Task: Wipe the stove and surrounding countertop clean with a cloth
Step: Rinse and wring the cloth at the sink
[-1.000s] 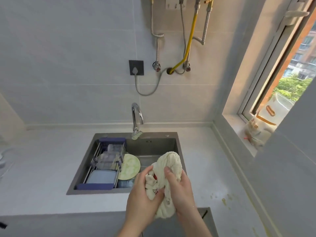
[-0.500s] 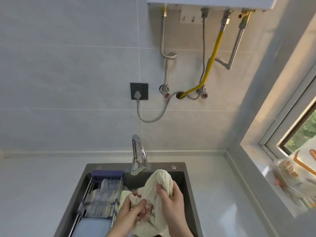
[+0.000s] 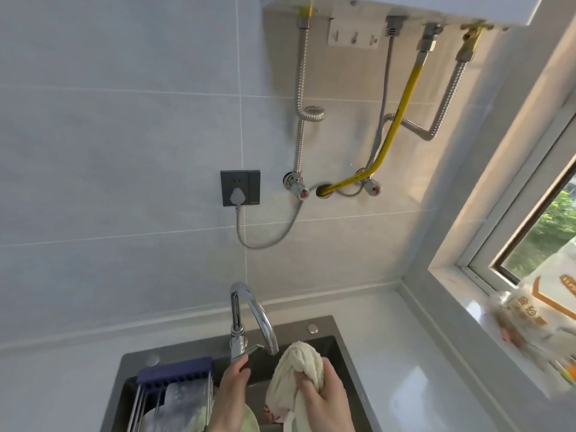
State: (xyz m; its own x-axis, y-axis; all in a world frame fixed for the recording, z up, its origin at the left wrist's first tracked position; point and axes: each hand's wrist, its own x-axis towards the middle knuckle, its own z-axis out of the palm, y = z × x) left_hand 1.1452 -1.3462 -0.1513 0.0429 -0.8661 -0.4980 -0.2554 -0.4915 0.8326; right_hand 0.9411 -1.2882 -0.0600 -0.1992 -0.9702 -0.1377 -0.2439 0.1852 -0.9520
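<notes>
A cream cloth point(image 3: 297, 366) is bunched up over the dark sink point(image 3: 324, 333), just under the spout of the chrome faucet point(image 3: 254, 313). My right hand point(image 3: 324, 397) grips the cloth from the right, fingers curled into its folds. My left hand point(image 3: 232, 394) has reached up to the faucet's lever point(image 3: 246, 353), and its fingertips touch the lever; whether they grasp it I cannot tell. No water stream is visible. The stove is out of view.
A blue-ended wire dish rack point(image 3: 174, 388) with dishes fills the sink's left half, above a pale green plate point(image 3: 249, 420). Light countertop point(image 3: 414, 369) lies on both sides. Packaged goods point(image 3: 523, 319) sit on the window sill at right. Pipes point(image 3: 300, 120) and a socket point(image 3: 240, 188) are on the wall.
The view has tilted up toward the wall. My left hand let go of the cloth and rose to the faucet lever. My right hand alone holds the cloth, now nearer the spout.
</notes>
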